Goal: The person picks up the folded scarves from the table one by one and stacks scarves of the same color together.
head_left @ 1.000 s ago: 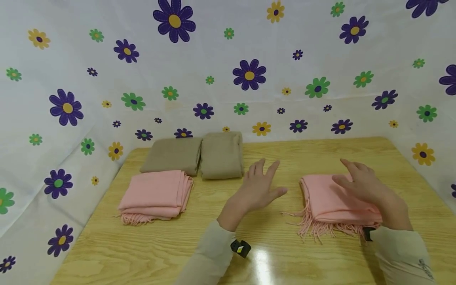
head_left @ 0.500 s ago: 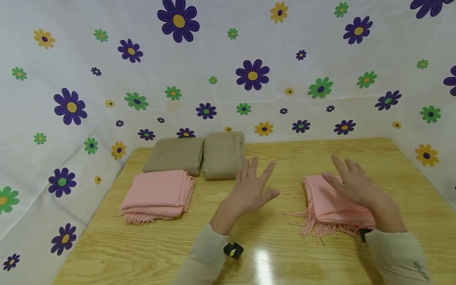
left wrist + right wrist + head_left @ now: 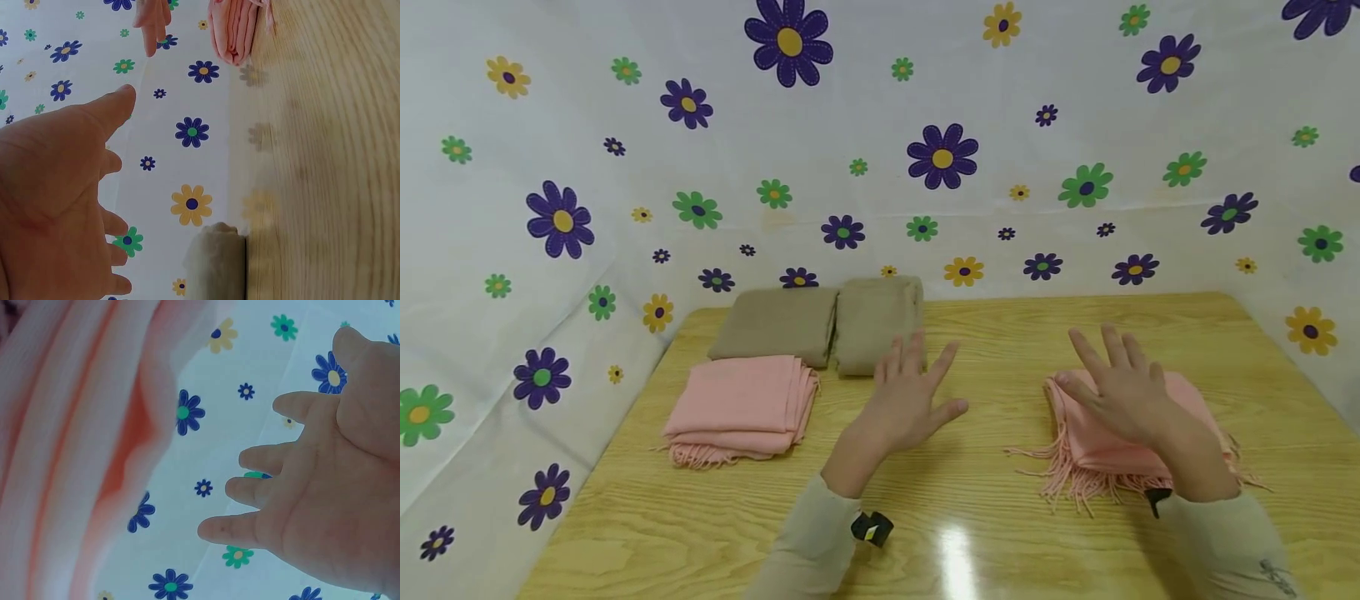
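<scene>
My left hand (image 3: 904, 408) hovers above the middle of the table with its fingers spread and nothing in it. In the left wrist view its palm and thumb show clear of the wood. My right hand (image 3: 1123, 396), fingers also spread, is over a folded pink fringed scarf (image 3: 1183, 400) on the right side. The right wrist view shows a gap between those fingers and the blurred pink scarf folds (image 3: 69, 456). A second folded pink scarf (image 3: 733, 400) lies on the left, its fringe toward me.
Behind the left scarf lie two folded tan cloths (image 3: 775, 325), side by side. The wooden table (image 3: 700, 533) ends at the back against a white sheet (image 3: 865, 100) printed with flowers, which also hangs at both sides.
My left hand has shifted left, toward the tan cloths. My right hand has moved left over the right scarf, with its fingers spread wider. The scarves and cloths keep their places on the table.
</scene>
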`<state>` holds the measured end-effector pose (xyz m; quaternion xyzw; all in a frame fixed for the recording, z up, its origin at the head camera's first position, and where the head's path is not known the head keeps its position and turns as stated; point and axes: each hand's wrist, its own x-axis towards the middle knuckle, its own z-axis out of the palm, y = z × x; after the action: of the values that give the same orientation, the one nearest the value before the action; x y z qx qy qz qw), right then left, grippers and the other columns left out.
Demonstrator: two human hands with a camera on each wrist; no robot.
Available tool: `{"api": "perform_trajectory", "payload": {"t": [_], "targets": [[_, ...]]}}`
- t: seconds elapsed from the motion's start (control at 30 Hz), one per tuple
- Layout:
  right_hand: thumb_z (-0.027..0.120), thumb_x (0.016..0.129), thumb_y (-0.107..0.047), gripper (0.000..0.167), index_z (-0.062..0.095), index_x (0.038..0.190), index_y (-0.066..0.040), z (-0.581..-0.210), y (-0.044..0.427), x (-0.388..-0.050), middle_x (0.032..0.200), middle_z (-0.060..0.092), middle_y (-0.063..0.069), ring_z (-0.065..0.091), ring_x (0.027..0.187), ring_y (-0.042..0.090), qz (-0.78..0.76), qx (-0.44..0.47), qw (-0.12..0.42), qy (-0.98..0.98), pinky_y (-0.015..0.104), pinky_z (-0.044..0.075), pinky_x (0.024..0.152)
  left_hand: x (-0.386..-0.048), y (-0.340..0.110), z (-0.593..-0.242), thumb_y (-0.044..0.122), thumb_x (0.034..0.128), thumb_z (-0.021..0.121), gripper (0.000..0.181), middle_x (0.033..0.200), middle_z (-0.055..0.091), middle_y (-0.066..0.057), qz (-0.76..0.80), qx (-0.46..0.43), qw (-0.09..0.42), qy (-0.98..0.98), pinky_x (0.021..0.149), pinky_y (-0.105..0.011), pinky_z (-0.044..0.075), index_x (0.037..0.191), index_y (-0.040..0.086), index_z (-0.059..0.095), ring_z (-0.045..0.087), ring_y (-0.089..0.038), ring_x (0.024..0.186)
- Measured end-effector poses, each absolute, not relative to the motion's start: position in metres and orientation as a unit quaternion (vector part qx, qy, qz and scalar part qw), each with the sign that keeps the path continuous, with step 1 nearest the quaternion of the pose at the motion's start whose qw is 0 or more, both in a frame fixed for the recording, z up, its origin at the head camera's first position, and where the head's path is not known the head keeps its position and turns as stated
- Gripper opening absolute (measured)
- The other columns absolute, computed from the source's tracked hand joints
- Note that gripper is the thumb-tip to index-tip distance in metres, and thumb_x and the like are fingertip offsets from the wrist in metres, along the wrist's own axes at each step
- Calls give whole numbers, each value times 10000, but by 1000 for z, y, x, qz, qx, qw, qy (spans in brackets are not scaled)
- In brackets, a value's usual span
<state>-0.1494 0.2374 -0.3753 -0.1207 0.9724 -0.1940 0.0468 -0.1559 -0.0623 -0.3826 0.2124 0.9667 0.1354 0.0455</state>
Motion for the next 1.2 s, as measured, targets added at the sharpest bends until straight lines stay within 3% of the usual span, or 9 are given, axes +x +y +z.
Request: {"api": "perform_trajectory", "payload": {"t": [0.57, 1.2], "targets": [[345, 1041, -554, 749, 170, 1588, -73, -381, 221, -144, 1595, -20, 339, -11, 1428, 585, -192, -138, 38, 971, 804, 69, 1017, -159, -108, -386, 528, 1008, 479, 710, 1617, 64, -275, 163, 188, 9, 969, 1128, -678, 133, 1594, 220, 222, 75, -488, 1474], [336, 1035, -574, 767, 181, 1581, -58, -384, 217, -149, 1577, 36, 364, 45, 1412, 601, -166, -138, 47, 975, 799, 120, 1011, -162, -141, -388, 525, 1018, 457, 738, 1595, 74, -317, 186, 161, 8, 969, 1119, -688, 147, 1596, 149, 193, 100, -528, 1451]]}}
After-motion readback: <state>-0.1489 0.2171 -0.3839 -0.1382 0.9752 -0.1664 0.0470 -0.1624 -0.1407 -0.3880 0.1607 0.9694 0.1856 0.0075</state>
